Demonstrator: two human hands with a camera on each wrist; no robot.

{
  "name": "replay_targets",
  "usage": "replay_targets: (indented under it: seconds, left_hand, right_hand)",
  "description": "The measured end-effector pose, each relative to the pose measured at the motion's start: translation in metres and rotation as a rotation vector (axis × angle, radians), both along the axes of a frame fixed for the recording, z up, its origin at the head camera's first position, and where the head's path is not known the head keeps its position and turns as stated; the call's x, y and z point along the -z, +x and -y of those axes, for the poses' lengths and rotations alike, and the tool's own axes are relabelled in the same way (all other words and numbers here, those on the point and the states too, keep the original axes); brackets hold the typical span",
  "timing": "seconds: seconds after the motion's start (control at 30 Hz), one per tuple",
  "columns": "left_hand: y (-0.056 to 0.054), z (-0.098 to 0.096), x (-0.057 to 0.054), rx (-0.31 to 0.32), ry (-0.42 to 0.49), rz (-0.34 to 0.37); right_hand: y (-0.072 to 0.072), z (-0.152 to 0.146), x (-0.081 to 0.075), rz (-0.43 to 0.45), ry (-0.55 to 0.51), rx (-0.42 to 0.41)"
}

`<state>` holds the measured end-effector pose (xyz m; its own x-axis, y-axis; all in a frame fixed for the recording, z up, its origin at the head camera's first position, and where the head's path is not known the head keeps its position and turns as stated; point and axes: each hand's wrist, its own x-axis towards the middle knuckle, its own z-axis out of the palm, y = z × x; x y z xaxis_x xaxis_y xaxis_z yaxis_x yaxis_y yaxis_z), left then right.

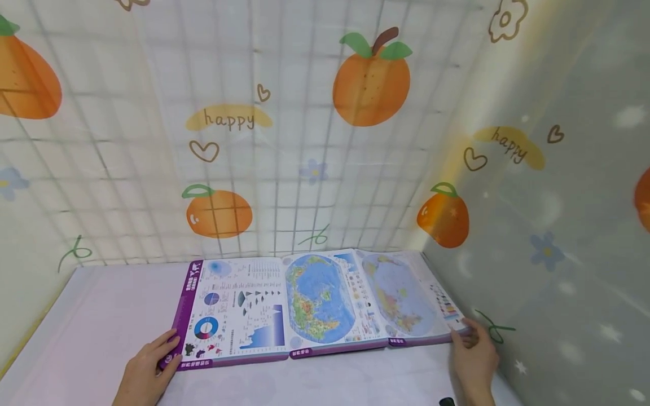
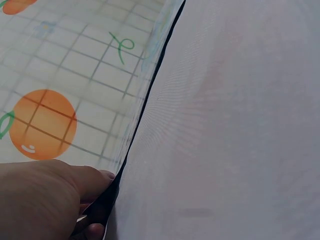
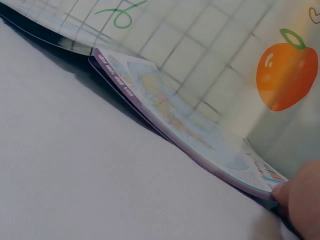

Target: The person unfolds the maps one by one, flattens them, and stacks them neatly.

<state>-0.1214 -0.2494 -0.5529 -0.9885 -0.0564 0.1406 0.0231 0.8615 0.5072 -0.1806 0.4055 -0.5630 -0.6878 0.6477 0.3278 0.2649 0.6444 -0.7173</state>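
A fold-out world map (image 1: 320, 299) with three panels and a purple left border lies spread on the white table, its print running sideways. The left panel (image 1: 264, 282) carries charts and diagrams; the other two show world maps. At the lower left corner my left hand (image 1: 147, 369) grips the purple edge, thumb on one side and fingers on the other. My right hand (image 1: 476, 361) pinches the lower right corner. In the right wrist view the map (image 3: 175, 115) bends along its length, and part of the right hand (image 3: 306, 200) shows at its corner.
A white table (image 1: 112, 304) extends left of the map and in front of it. Behind stands a curtain (image 1: 304, 141) printed with oranges over a wire grid; it continues along the right side. A small dark object (image 1: 447, 401) is cut off at the bottom edge.
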Motion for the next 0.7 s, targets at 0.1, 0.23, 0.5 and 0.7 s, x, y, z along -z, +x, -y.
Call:
replay_targets:
  seconds: [0.1,0.23,0.5,0.7]
  left_hand:
    - [-0.0002,-0.0017,-0.0028,-0.007,0.007,0.024]
    - [-0.0010,-0.0031,-0.0066,-0.012,0.015,0.062]
    - [-0.0016,-0.0040,-0.0087,-0.028,0.025,0.067]
    - [-0.0012,-0.0023,-0.0063,-0.026,0.021,0.038]
  right_hand:
    - [-0.0009,-0.0006,-0.0034,0.012,-0.006,0.005]
    - [-0.0012,-0.0029,-0.0042,0.005,0.000,-0.003]
    - [-0.0049,-0.0044,-0.0040,-0.042,0.044,-0.025]
    - [-0.0077,0.0001,-0.0030,0.012,0.073,-0.013]
